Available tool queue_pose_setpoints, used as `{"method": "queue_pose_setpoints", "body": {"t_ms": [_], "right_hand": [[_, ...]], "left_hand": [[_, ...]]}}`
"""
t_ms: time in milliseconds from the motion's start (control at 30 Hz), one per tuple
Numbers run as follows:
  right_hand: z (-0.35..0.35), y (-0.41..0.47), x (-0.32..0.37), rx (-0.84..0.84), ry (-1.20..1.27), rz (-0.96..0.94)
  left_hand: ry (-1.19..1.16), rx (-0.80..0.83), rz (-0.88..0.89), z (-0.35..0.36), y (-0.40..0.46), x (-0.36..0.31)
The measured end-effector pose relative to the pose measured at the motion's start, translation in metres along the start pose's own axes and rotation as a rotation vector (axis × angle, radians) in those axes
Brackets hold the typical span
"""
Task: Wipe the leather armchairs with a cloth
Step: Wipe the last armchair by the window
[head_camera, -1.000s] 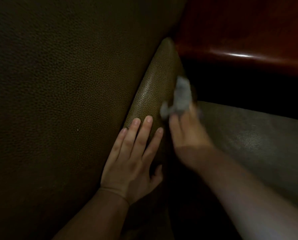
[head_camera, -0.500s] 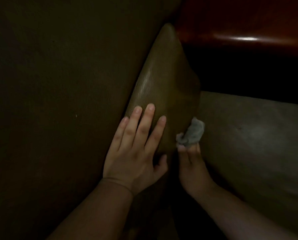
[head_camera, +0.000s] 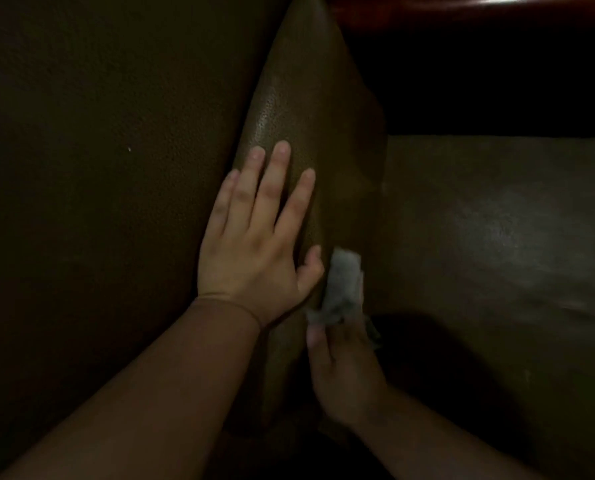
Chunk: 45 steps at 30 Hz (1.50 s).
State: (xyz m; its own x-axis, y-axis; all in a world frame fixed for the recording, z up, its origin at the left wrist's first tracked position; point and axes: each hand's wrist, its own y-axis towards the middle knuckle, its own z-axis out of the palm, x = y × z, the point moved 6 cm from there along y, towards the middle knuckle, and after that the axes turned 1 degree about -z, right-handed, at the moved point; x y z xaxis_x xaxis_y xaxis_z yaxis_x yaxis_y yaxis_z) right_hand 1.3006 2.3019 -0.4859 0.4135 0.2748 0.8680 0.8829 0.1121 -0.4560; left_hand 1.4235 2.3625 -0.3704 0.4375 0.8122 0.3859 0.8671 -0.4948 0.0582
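Note:
A dark brown leather armchair fills the view: its broad back panel point(head_camera: 98, 168) on the left, a raised ridge of cushion point(head_camera: 309, 98) in the middle, and a duller leather surface point(head_camera: 496, 254) on the right. My left hand point(head_camera: 254, 237) rests flat on the ridge with straight, spread fingers. My right hand point(head_camera: 344, 372) grips a small grey cloth point(head_camera: 342, 289) and presses it against the right side of the ridge, just beside my left thumb. The lighting is very dim.
A polished reddish wooden rail point(head_camera: 496, 1) runs along the top right, with a deep black gap point(head_camera: 496, 81) below it. A tiny white speck point(head_camera: 129, 148) sits on the back panel.
My right hand has pulled the cloth down along the ridge toward me, from near its top to beside my left thumb. The left hand stays flat on the leather.

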Motion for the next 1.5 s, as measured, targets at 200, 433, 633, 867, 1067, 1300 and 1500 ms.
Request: {"method": "queue_pose_setpoints", "body": {"t_ms": [200,433,633,867,1067,1300,1500], "right_hand": [[-0.034,0.057,0.011,-0.309,0.202,0.070],[0.072,-0.087,0.008,-0.060,0.036,0.110],[0.030,-0.026,0.019,-0.196,0.090,0.285],[0.089,-0.084,-0.028,-0.008,0.162,0.414],[0.090,-0.095,0.004,-0.058,0.339,0.472],[0.073,-0.096,0.046,0.046,0.229,0.034],[0.056,-0.089,0.020,0.163,-0.181,0.221]], "left_hand": [[-0.011,-0.027,0.004,-0.003,-0.003,0.000],[-0.048,0.150,0.013,-0.031,-0.021,0.003],[-0.157,0.233,0.021,-0.044,-0.170,0.002],[0.041,0.217,-0.030,-0.029,-0.240,-0.015],[0.018,0.191,-0.021,-0.028,-0.238,-0.016],[0.038,0.186,-0.015,-0.026,-0.243,-0.016],[-0.038,0.267,-0.032,-0.028,-0.240,-0.015]]}}
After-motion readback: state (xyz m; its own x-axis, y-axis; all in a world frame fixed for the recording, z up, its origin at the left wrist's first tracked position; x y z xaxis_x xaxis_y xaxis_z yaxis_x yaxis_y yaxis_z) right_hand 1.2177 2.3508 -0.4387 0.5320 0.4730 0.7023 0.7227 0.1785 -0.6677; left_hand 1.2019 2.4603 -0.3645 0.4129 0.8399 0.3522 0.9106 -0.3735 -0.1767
